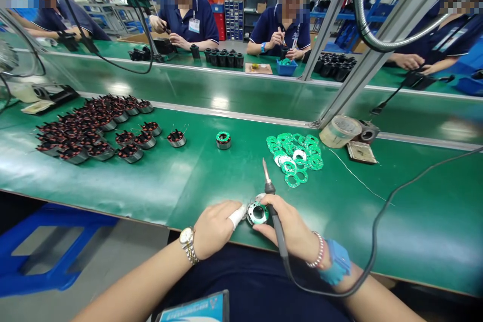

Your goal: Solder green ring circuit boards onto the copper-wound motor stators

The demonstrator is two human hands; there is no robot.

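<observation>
The left hand (213, 229) is nearly closed, its white finger cover (237, 216) pressed against a round motor part (257, 214) with a green ring on top. The part sits between both hands, near the front edge of the green worktop (226, 181). The right hand (289, 224) grips a soldering iron (277, 226) like a pen, with the tip pointing away from the part. The fingers partly hide the part, and its underside cannot be seen, so the left hand's exact hold is hard to make out. A pile of green rings (294, 158) lies beyond.
</observation>
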